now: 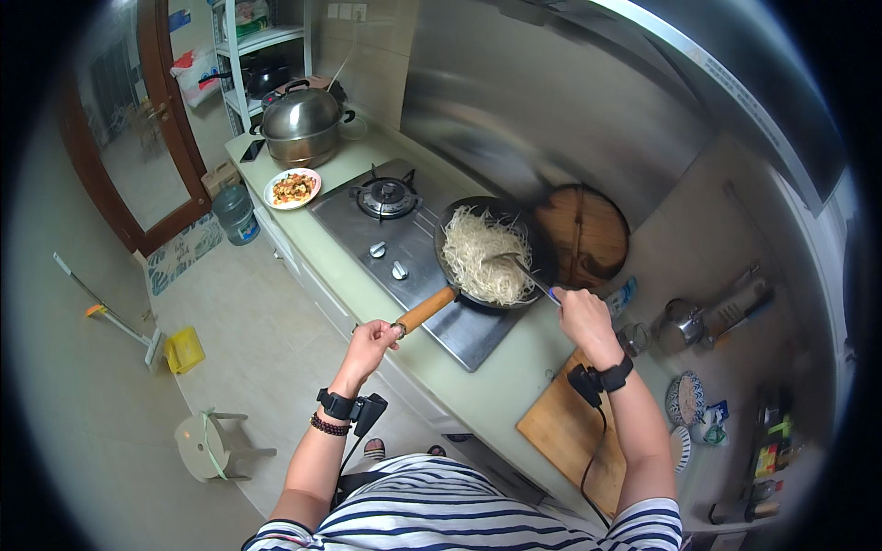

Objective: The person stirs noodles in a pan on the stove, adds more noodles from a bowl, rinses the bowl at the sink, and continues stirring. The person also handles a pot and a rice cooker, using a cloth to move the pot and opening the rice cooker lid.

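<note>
My left hand (372, 344) grips the end of the wooden handle (424, 309) of a dark wok (543, 261), which sits on the right burner of the steel gas stove (354, 243). The wok is heaped with pale, thin strands of food (482, 243). My right hand (585, 321) holds a metal turner (533, 275) with some blue on its handle, its head down in the strands and partly hidden by them. Behind the wok a round wooden lid (597, 239) leans at the back wall.
Left of the stove are a plate of mixed food (274, 193), a phone (253, 150) and a lidded steel pot (299, 138). A cutting board (551, 422), bowls (684, 395) and utensils (726, 326) are at right. A stool (202, 450) and water jug (237, 216) stand on the floor.
</note>
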A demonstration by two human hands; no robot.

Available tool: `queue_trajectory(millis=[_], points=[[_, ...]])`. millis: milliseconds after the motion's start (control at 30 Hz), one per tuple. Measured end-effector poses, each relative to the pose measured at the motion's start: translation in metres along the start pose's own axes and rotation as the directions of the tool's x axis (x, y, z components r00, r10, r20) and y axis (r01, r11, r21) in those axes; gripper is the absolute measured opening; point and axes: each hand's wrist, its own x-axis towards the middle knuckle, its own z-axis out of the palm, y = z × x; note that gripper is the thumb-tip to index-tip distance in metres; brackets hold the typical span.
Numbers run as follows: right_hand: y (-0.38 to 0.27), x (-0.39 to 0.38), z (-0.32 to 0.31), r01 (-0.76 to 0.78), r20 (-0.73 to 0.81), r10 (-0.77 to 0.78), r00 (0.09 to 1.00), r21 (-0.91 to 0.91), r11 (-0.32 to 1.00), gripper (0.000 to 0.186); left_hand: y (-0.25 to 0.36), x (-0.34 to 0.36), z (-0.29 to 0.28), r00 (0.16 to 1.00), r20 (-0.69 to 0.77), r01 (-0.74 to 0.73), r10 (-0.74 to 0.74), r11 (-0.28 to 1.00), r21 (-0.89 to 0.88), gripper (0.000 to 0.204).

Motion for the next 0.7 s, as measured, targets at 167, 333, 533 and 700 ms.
queue_trajectory(millis=[167,333,533,700], points=[[0.012,0.002,0.009,0.003,0.054,-0.005,0.999,0.034,0.999,0.026,0.001,0.001,0.000,0.999,-0.002,-0.032,0.032,0.999,-0.001,0.018],[0.000,0.005,-0.009,0.030,0.056,-0.029,0.998,-0.018,0.999,0.031,0.000,-0.002,0.003,0.998,-0.017,-0.059,0.058,0.997,-0.039,0.018],[-0.010,0.024,-0.047,0.301,-0.124,-0.334,0.934,-0.229,0.926,0.040,-0.002,-0.001,0.004,0.996,-0.033,-0.083,0.081,0.995,-0.059,0.019],[-0.051,0.068,-0.036,0.443,-0.184,-0.571,0.800,-0.461,0.769,0.025,-0.002,-0.001,0.003,0.999,-0.030,-0.040,0.039,0.999,-0.033,0.019]])
